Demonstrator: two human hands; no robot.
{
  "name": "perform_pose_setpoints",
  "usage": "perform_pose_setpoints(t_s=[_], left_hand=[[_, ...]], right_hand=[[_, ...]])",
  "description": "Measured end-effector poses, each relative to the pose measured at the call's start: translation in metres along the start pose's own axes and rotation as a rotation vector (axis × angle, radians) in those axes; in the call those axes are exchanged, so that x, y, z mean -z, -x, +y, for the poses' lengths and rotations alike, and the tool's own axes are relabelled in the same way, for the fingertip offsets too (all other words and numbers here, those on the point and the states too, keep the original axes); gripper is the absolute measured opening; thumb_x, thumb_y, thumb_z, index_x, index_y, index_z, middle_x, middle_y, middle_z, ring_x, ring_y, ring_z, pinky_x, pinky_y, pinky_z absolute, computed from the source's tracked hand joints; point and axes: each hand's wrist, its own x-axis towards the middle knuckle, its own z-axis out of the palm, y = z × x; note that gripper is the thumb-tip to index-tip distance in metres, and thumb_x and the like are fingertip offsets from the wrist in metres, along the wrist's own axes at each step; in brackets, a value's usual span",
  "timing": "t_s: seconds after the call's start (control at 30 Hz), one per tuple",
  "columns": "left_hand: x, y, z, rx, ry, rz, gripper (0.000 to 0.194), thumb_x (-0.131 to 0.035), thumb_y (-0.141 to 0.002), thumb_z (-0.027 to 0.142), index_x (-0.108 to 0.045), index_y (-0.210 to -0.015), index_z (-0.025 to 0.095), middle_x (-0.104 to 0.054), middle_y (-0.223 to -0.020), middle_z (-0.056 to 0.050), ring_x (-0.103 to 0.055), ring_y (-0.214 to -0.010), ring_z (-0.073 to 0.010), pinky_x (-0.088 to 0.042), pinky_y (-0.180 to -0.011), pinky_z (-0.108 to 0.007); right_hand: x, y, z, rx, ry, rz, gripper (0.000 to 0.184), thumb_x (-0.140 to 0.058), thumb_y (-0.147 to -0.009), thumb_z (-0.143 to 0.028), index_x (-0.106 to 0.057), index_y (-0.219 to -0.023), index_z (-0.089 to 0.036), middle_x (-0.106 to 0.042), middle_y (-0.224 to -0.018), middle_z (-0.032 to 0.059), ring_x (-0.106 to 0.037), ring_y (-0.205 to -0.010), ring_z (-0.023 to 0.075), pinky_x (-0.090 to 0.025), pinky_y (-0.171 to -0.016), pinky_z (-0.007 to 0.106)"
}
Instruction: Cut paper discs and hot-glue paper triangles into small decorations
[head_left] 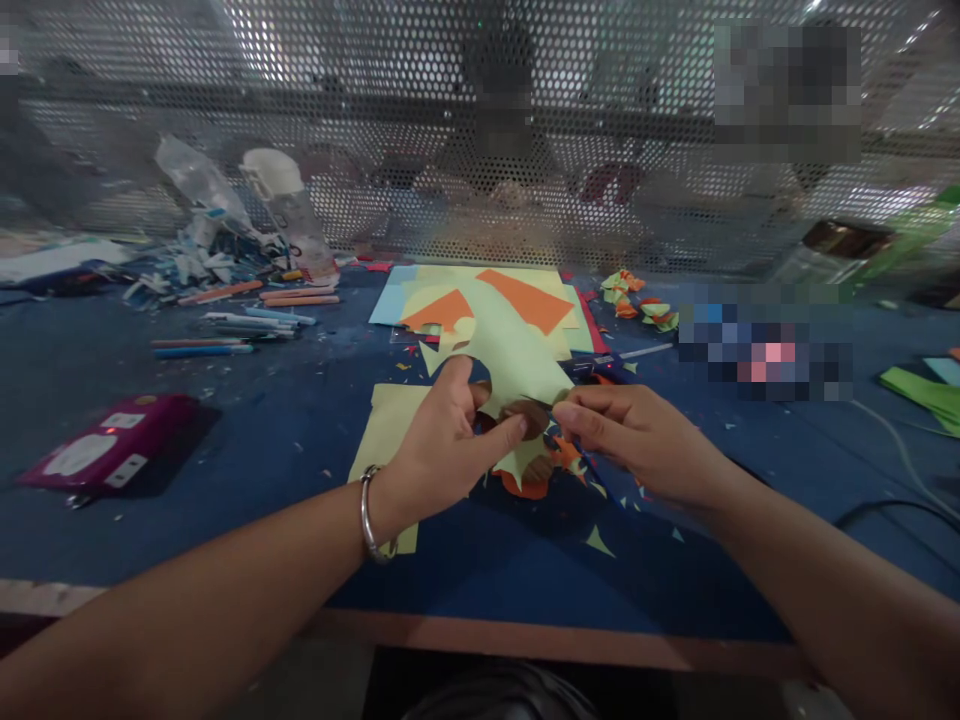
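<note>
A sheet of pale green paper (510, 350) with cut-out edges is held above the table. My left hand (442, 440), wearing a silver bangle (367, 515), is closed on the sheet's near left part. Its thumb presses a brown round piece (529, 418) against the paper. My right hand (637, 435) pinches at the sheet's lower right corner, beside the round piece; a thin dark edge shows there, too small to name. Below the hands lie orange paper scraps (568, 453) and pale green offcuts (600, 543).
Coloured paper sheets (559, 300) are stacked behind, and a yellow sheet (382, 430) lies left. Several pens (259, 325), a bottle (292, 210) and a maroon pouch (112, 445) stand or lie left. Crumpled paper (660, 315) is at right. A perforated metal screen (375, 60) rises behind.
</note>
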Motion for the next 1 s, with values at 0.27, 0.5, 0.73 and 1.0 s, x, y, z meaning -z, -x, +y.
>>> perform_pose_setpoints(t_s=[0.27,0.5,0.73,1.0], left_hand=[[0.001,-0.002,0.001,-0.021,0.003,-0.04,0.045,-0.074,-0.074,0.025,-0.042,-0.105,0.021,-0.075,-0.088,-0.006,-0.073,-0.075,-0.0175,-0.054,-0.058,-0.021],[0.002,-0.002,0.004,-0.027,-0.077,-0.057,0.062,-0.074,-0.075,0.025,-0.04,-0.126,0.018,-0.074,-0.086,-0.006,-0.073,-0.071,-0.0203,-0.053,-0.056,-0.024],[0.005,-0.005,-0.004,-0.033,-0.059,-0.052,0.059,-0.075,-0.077,0.025,-0.041,-0.125,0.018,-0.075,-0.091,-0.009,-0.074,-0.079,-0.0233,-0.055,-0.062,-0.026],[0.004,-0.007,-0.004,0.012,-0.165,-0.148,0.021,-0.072,-0.075,0.02,-0.057,-0.089,0.019,-0.069,-0.073,-0.003,-0.065,-0.065,-0.0177,-0.043,-0.052,-0.025]], right_hand=[[0.002,-0.001,-0.002,0.007,0.09,-0.003,0.048,-0.053,-0.093,-0.058,-0.05,-0.065,-0.019,-0.035,-0.063,-0.0038,-0.032,-0.058,0.0099,-0.026,-0.052,0.025],[0.006,-0.001,-0.002,0.025,0.225,-0.001,0.05,-0.054,-0.091,-0.061,-0.055,-0.067,-0.018,-0.039,-0.062,-0.004,-0.035,-0.057,0.0098,-0.029,-0.053,0.024],[0.017,-0.001,0.002,0.006,0.226,0.003,0.046,-0.057,-0.09,-0.06,-0.059,-0.072,-0.018,-0.046,-0.063,-0.0036,-0.038,-0.056,0.0092,-0.031,-0.052,0.024],[-0.002,-0.004,0.003,0.012,0.084,0.046,0.025,-0.074,-0.081,-0.041,-0.063,-0.081,-0.018,-0.059,-0.065,-0.0023,-0.049,-0.055,0.0094,-0.038,-0.052,0.022]])
